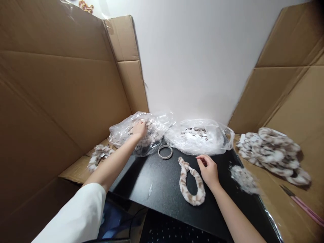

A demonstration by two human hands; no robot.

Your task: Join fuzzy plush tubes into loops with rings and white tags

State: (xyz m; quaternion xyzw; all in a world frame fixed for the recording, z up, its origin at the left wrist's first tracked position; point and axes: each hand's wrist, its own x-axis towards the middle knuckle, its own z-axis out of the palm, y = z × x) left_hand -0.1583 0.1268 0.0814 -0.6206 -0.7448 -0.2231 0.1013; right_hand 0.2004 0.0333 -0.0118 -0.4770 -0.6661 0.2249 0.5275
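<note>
My left hand [140,129] reaches into the open clear plastic bag [118,133] at the back left, its curled fingers on the furry brown-and-white pieces [152,135] inside. What those fingers hold, if anything, is hidden. On the black table [162,190], a furry brown-and-white loop [193,199] lies flat with its crossed ends toward the back. Just right of those ends is my right hand [206,165], thumb and index finger brought together; anything between them is too small to make out.
A tape roll [165,152] lies before the bags. A second bag [215,136] holds white and brown pieces. Furry loops [272,153], fluff [244,179] and pink-handled scissors [301,202] are at right, furry scraps [100,155] at left. Cardboard walls [63,91] flank the table.
</note>
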